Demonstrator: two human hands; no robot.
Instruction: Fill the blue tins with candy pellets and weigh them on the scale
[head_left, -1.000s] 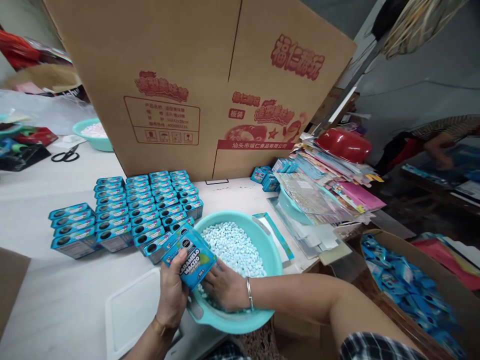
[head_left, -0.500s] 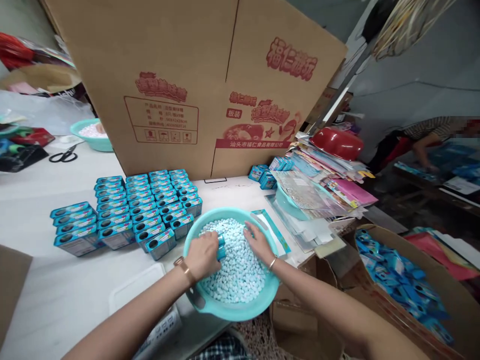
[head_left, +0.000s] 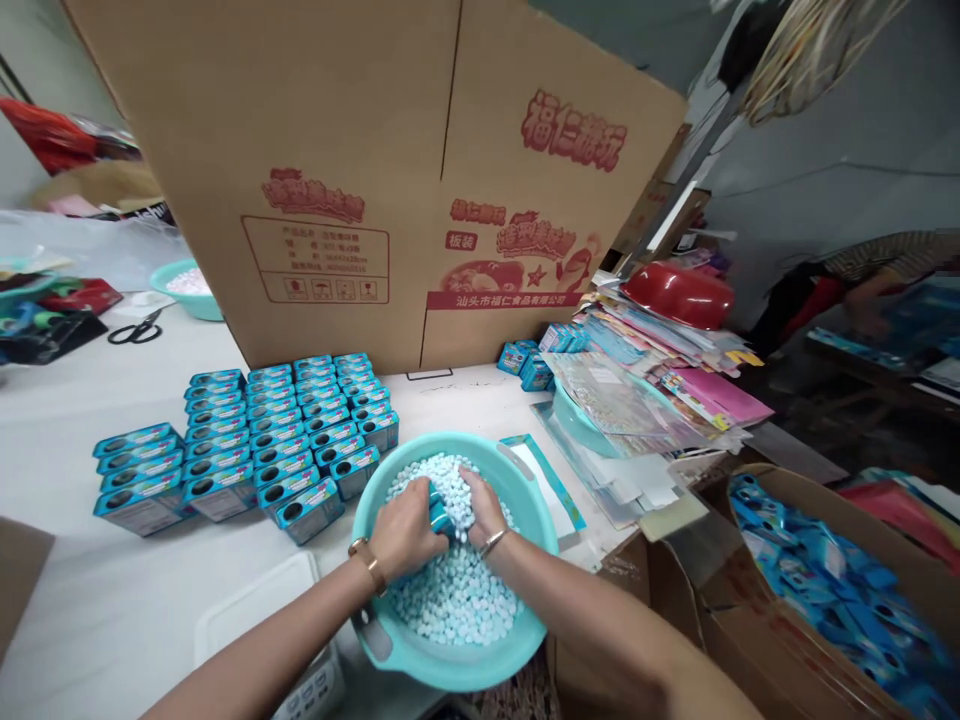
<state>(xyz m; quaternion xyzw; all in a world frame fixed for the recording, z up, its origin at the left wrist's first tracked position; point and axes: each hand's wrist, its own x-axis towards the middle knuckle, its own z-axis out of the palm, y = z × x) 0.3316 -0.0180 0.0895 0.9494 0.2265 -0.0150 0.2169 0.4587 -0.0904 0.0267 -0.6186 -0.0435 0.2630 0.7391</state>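
A teal plastic basin (head_left: 525,480) full of small pale blue and white candies (head_left: 457,595) stands at the table's near edge. Both my hands are inside it. My left hand (head_left: 405,535) is closed on a small blue candy box (head_left: 439,517), pressed into the candy heap. My right hand (head_left: 480,505) is cupped against the box's other side, fingers curled into the candies. Just left of the basin, rows of matching blue boxes (head_left: 277,440) stand on the white table.
A big printed cardboard carton (head_left: 360,170) stands behind. Stacked papers, a second teal bowl and a red tray (head_left: 679,295) lie right. A carton of blue boxes (head_left: 825,590) sits low right. Scissors (head_left: 135,328) and another bowl are far left. Another person bends at far right.
A second ago my left hand held the box above the basin's near rim. It has gone down into the candies, and my right hand has closed in against it.
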